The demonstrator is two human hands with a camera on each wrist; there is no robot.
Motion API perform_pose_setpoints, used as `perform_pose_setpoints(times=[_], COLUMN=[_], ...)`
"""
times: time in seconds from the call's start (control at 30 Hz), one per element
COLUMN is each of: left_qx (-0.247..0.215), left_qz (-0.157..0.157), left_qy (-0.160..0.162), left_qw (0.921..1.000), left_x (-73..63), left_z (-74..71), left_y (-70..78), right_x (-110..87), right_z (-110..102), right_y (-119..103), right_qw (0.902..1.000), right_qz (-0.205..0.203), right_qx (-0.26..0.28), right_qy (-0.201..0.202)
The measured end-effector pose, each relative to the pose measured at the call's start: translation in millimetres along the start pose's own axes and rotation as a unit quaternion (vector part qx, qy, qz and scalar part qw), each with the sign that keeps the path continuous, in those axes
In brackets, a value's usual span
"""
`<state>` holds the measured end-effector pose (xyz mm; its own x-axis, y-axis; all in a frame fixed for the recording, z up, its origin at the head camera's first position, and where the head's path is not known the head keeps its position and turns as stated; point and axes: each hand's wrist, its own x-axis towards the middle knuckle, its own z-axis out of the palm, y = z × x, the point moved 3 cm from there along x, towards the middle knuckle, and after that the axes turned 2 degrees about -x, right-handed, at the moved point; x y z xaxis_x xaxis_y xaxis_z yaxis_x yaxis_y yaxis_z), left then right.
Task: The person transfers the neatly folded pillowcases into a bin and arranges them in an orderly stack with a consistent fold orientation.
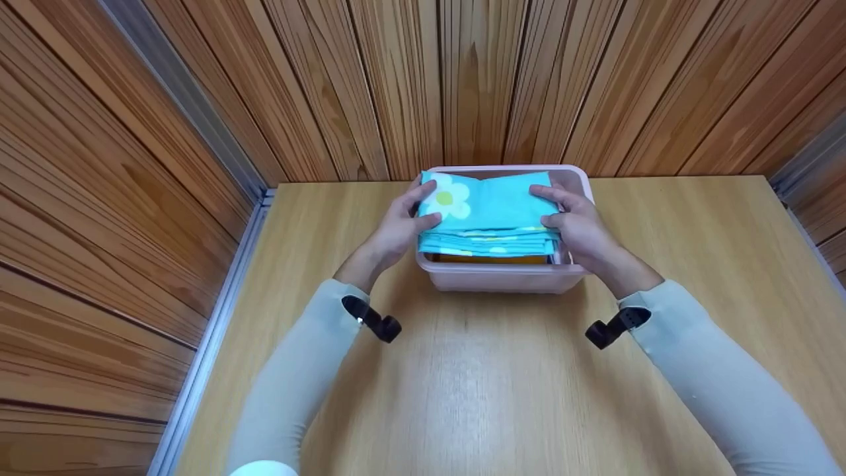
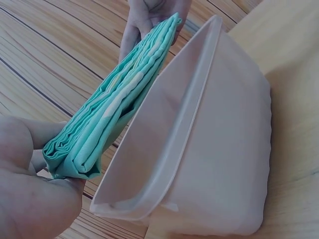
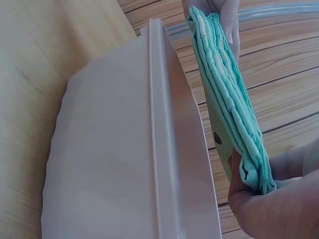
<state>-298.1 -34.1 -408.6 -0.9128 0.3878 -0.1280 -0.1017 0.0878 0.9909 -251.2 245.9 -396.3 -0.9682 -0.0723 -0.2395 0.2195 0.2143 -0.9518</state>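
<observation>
A folded turquoise cloth (image 1: 502, 201) with a white and yellow flower print is held between both hands over a pale pink plastic bin (image 1: 500, 279). My left hand (image 1: 401, 221) grips its left end, and my right hand (image 1: 581, 225) grips the right end. Both wrist views show the folded cloth (image 2: 117, 99) above the rim of the bin (image 3: 107, 144), its many layers seen edge-on. Something orange-yellow (image 1: 489, 259) shows inside the bin below the cloth; most of the bin's inside is hidden.
The bin stands on a light wooden table (image 1: 462, 383), near its back edge. Wood-plank walls (image 1: 476, 86) rise behind and at the left, with a metal rail (image 1: 205, 330) along the table's left side.
</observation>
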Motion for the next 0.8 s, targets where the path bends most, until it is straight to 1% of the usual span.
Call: perform_pose_setpoints(times=[0.33,0.53,0.7,0.8], left_qx=[-0.017,-0.004,0.000,0.004], left_qz=[0.006,-0.002,-0.006,-0.014], left_qy=[-0.002,0.016,0.016,0.020], left_qw=[0.9998,0.9999,0.9998,0.9997], left_x=[5.6,12.1,19.3,21.8], left_z=[5.8,9.4,13.9,15.3], left_y=[-1.9,-2.2,-1.5,-1.8], right_x=[1.8,4.1,8.4,11.2], right_z=[-6,-10,-15,-16], right_y=[3,4,7,9], right_qw=[0.9999,0.9999,0.9997,0.9994], right_qz=[0.010,0.014,0.019,0.025], right_qx=[-0.002,-0.001,-0.007,-0.017], right_qy=[0.000,0.006,0.014,0.019])
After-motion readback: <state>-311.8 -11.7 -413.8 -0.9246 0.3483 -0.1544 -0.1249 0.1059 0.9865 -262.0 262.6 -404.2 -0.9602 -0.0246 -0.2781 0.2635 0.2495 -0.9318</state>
